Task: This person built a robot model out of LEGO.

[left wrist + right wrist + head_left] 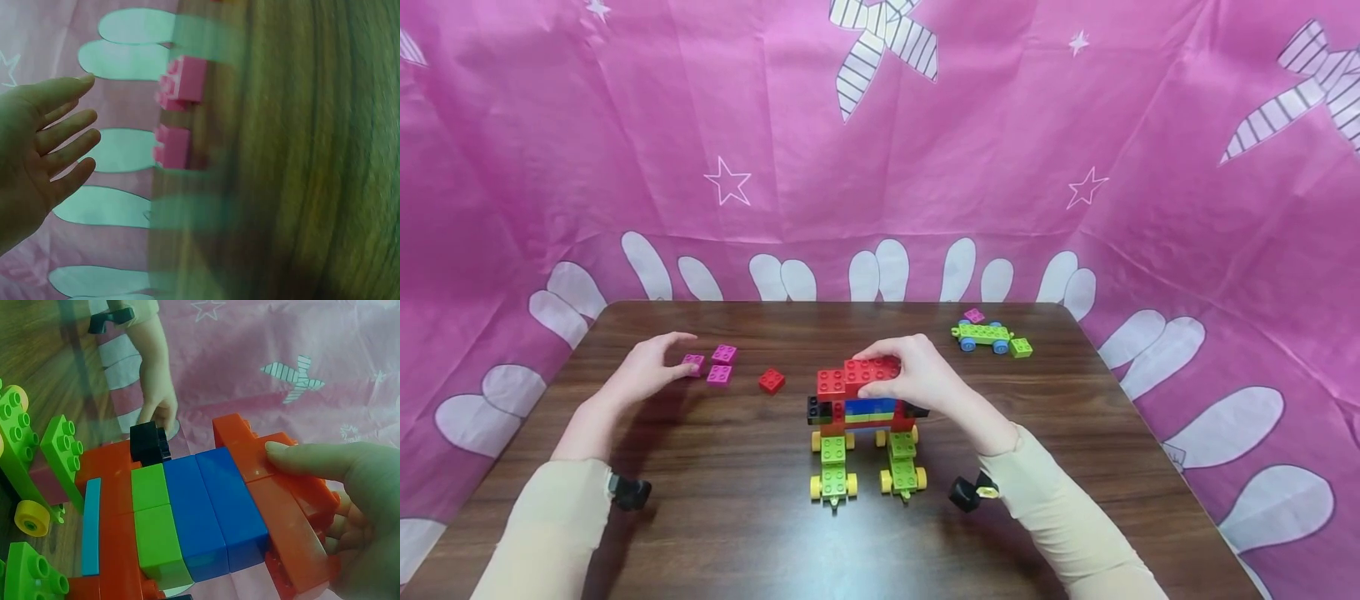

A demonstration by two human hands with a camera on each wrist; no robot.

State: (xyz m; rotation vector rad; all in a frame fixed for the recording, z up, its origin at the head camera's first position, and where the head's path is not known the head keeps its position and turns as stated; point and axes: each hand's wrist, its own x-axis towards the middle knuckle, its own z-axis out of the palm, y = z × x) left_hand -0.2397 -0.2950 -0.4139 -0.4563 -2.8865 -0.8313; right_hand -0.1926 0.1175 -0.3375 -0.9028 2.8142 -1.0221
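My right hand point(921, 375) grips the red brick point(859, 380) at the top of a brick build, thumb on its near side and fingers behind. Beneath the red layer come blue bricks point(201, 515) and lime green bricks point(159, 540), with a black brick point(817, 411) jutting out on the left. Two lime wheeled bases point(833, 479) with yellow wheels stand at the bottom. My left hand point(643, 367) is stretched out beside several pink bricks point(719, 375), its fingers apart and holding nothing. The left wrist view shows those fingers extended, pointing toward the pink bricks point(190, 80).
A loose red brick point(771, 381) lies between the pink bricks and the build. Toward the back right are a lime wheeled base point(981, 334) with blue wheels, a small lime brick point(1020, 347) and a pink brick point(973, 316). Pink cloth point(820, 183) hangs behind the wooden table point(722, 517).
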